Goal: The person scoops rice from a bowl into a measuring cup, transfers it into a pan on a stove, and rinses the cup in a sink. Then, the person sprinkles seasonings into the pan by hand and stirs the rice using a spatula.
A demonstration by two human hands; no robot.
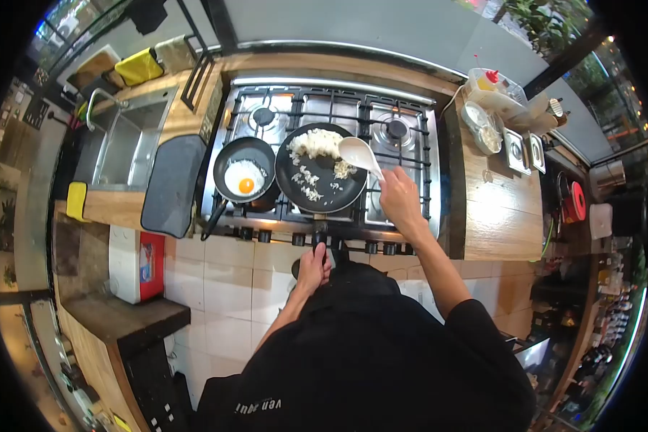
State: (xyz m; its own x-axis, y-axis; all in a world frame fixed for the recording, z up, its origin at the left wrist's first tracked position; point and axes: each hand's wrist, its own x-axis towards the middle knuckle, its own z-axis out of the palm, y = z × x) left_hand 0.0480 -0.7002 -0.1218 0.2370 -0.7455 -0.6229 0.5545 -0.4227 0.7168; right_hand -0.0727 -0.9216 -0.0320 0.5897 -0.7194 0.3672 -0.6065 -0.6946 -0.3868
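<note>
My left hand (pixel 314 268) is wrapped round the black handle of the larger frying pan (pixel 327 189) on the gas stove. White rice (pixel 317 142) is heaped at the pan's upper part, with loose clumps lower down and some browner grains at the right. My right hand (pixel 400 193) grips the handle of a white spoon (pixel 359 155), whose bowl is over the right side of the pan, beside the rice. A smaller black pan (pixel 227 160) stands to the left, holding a fried egg (pixel 245 180) with an orange yolk.
A sink (pixel 126 147) and a dark board (pixel 171 185) are at the left. On the right-hand wooden counter (pixel 493 216) stand bowls (pixel 486 133), metal containers (pixel 516 151) and a clear bin with a red-capped bottle (pixel 488 81). Free burners (pixel 396 129) lie behind and right of the pans.
</note>
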